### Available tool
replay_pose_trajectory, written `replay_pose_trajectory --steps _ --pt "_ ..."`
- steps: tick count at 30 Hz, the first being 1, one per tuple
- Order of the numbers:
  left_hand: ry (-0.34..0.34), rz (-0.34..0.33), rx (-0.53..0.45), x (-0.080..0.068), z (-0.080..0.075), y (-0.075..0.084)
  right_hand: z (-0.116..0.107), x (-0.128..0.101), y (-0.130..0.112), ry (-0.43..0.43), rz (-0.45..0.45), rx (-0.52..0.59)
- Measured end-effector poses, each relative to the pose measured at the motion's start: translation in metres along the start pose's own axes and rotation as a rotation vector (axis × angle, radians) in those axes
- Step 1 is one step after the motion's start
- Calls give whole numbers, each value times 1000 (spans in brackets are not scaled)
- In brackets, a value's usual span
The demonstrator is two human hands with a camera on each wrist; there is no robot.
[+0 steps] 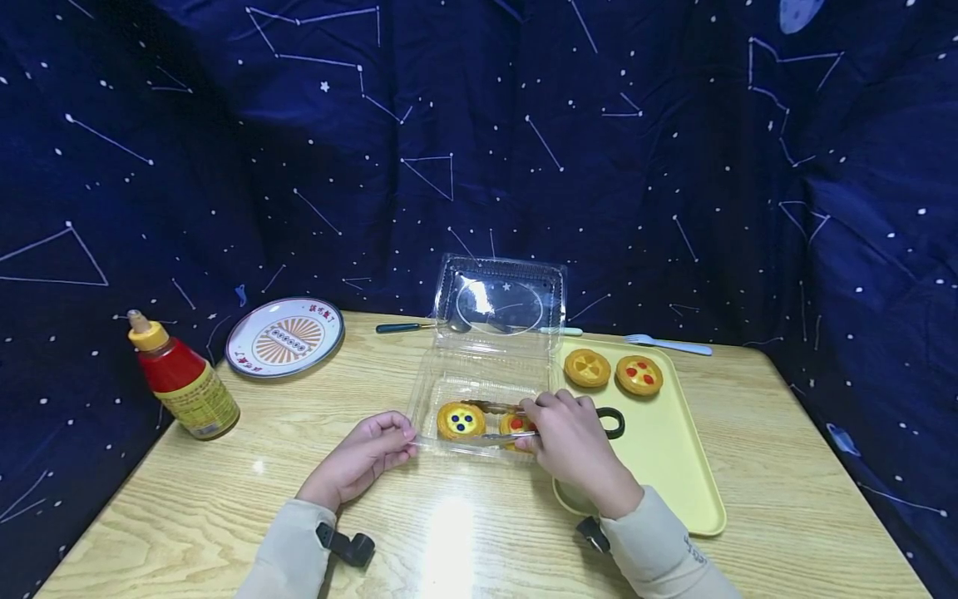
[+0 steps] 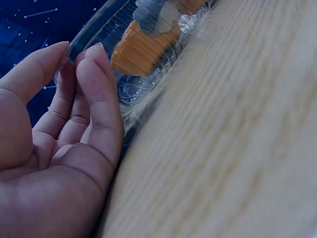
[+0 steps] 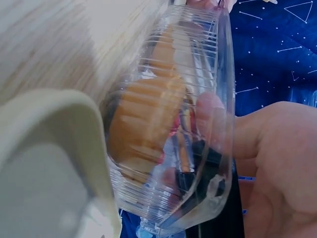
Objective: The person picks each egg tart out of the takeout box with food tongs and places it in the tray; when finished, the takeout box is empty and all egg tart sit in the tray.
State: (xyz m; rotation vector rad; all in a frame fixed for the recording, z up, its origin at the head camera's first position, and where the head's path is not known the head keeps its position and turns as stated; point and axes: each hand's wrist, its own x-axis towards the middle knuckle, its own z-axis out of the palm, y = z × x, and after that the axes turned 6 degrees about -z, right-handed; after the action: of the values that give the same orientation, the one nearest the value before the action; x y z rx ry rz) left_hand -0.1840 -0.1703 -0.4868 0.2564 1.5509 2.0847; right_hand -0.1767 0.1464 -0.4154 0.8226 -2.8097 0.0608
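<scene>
A clear plastic clamshell box (image 1: 479, 374) stands with its lid raised. My left hand (image 1: 367, 456) pinches the box's near left corner between thumb and fingers. Inside lie a tart with blue dots (image 1: 460, 421) and a tart with red dots (image 1: 515, 424), the latter partly covered by my right hand (image 1: 570, 441). That hand grips metal tongs (image 1: 490, 438) with a black handle loop. The tongs' arms reach left over the red-dotted tart, their tips on either side of the blue-dotted one. In the left wrist view a scalloped tong tip (image 2: 153, 17) overlaps a tart's side.
On the right, a yellow tray (image 1: 674, 466) bears a plain-topped tart (image 1: 587, 368) and another red-dotted tart (image 1: 639, 376). A blue fork (image 1: 669, 344) and dark-handled spoon (image 1: 400, 328) lie at the back. Left are a patterned plate (image 1: 333, 345) and a sauce bottle (image 1: 190, 391).
</scene>
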Motion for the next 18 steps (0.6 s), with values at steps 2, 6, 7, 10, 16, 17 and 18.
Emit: replay_pose_trajectory --steps 2,6,7,10,16,17,18 --pt "-1 2 3 0 0 0 0 0 0 13 -2 1" --pt "-6 4 8 0 0 0 -1 -3 -1 56 4 4" --pt "-7 5 7 0 0 0 -2 -4 0 71 5 9" --pt "-9 8 6 1 -1 -1 -5 -8 1 117 14 22" --pt "-13 14 -3 1 -1 -2 -17 -17 4 164 35 40" --pt "-13 14 -3 0 -2 -2 -19 -19 5 170 37 43" --pt "-15 16 -1 0 -2 -2 -21 -21 6 177 39 45"
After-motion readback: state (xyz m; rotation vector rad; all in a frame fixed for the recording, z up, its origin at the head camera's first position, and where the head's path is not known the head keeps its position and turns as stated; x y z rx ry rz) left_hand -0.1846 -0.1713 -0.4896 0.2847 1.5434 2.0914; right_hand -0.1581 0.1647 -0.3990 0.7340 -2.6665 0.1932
